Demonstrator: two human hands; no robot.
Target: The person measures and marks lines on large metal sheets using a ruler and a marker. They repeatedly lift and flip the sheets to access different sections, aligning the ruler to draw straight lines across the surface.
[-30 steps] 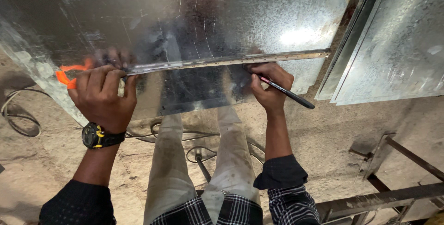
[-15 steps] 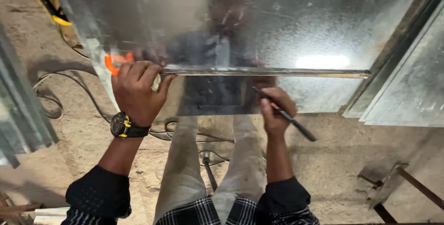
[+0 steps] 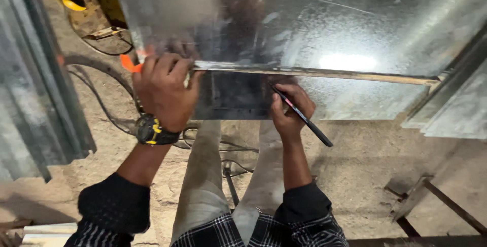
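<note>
A large shiny galvanised metal sheet [image 3: 314, 18] lies in front of me. Across it runs a long metal straightedge [image 3: 324, 73]. My left hand [image 3: 162, 87], with a black and yellow wristwatch, presses down on the straightedge's left end and grips an orange-handled tool [image 3: 128, 64], mostly hidden under the fingers. My right hand [image 3: 290, 109] holds a black pen [image 3: 304, 119] with its tip against the sheet just below the straightedge.
Corrugated metal sheets [image 3: 35, 100] stand at the left. More sheet metal [image 3: 456, 110] lies at the right. Cables [image 3: 101, 105] run over the dusty concrete floor under the sheet. A rusty metal frame [image 3: 431, 201] sits at the lower right. My legs stand below the sheet's edge.
The view has shifted left and closer. My left hand stays on the straightedge's left end. My right hand with the pen has moved left along the straightedge, nearer the left hand.
</note>
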